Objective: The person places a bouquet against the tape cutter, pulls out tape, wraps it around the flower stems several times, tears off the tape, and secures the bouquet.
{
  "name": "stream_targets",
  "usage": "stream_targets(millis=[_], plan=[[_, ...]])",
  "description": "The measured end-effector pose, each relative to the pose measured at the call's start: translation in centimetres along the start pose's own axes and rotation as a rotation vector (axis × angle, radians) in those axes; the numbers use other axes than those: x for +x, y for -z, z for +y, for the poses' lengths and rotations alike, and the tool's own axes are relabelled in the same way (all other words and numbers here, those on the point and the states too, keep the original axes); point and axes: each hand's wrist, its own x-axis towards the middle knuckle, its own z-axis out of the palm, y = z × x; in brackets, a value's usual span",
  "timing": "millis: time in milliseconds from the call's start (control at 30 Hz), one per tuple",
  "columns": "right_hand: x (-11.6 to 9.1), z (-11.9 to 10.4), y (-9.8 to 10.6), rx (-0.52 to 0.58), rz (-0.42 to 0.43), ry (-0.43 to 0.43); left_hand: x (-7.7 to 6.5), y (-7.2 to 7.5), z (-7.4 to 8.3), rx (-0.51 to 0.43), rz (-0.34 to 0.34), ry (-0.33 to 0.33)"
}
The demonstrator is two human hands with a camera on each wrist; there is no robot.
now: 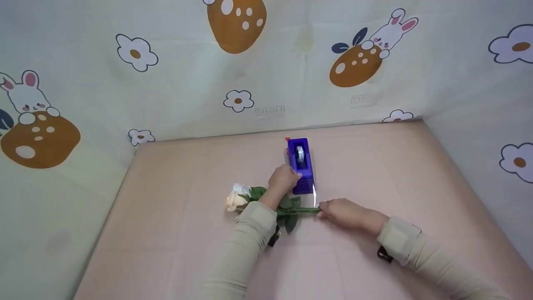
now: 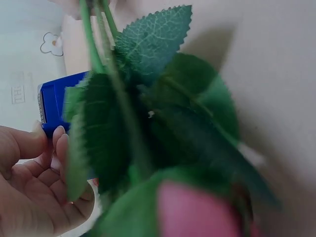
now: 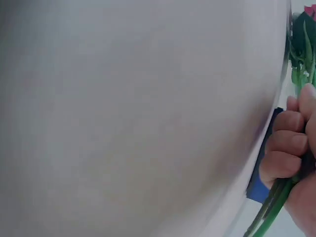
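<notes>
My left hand [image 1: 283,180] pinches the near left edge of a blue tape dispenser [image 1: 307,168], with thumb and fingertips at its corner in the left wrist view. A roll of tape [image 1: 300,154] sits in the dispenser. From its front a clear strip of tape [image 1: 315,196] stretches to the flower stems [image 1: 307,210]. My right hand [image 1: 343,213] grips these green stems, its fingers curled round them in the right wrist view. The artificial roses [image 1: 236,201] lie to the left, partly under my left forearm. Green leaves [image 2: 148,44] and a pink bloom [image 2: 197,212] fill the left wrist view.
A pale pink tabletop [image 1: 166,233] lies under everything. Behind it and at both sides hangs a white cloth [image 1: 187,91] printed with rabbits, flowers and brown fruit. Dark straps show at both sleeves.
</notes>
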Motion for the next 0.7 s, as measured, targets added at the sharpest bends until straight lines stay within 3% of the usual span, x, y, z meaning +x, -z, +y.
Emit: stream_targets(millis=[200, 400, 533, 700], plan=[[0.1, -0.2, 0.3, -0.002, 0.009, 0.009, -0.3, -0.2, 0.2, 0.04, 0.046, -0.022], [-0.2, -0.4, 0.0, -0.067, 0.09, 0.022, -1.9, -0.8, 0.4, 0.283, 0.16, -0.115], [-0.5, -0.4, -0.2, -0.135, 0.187, 0.059, -4.0, -0.8, 0.5, 0.445, 0.202, -0.28], [-0.6, -0.3, -0.1, -0.193, 0.293, 0.09, -5.9, -0.5, 0.7, 0.62, 0.049, -0.523]])
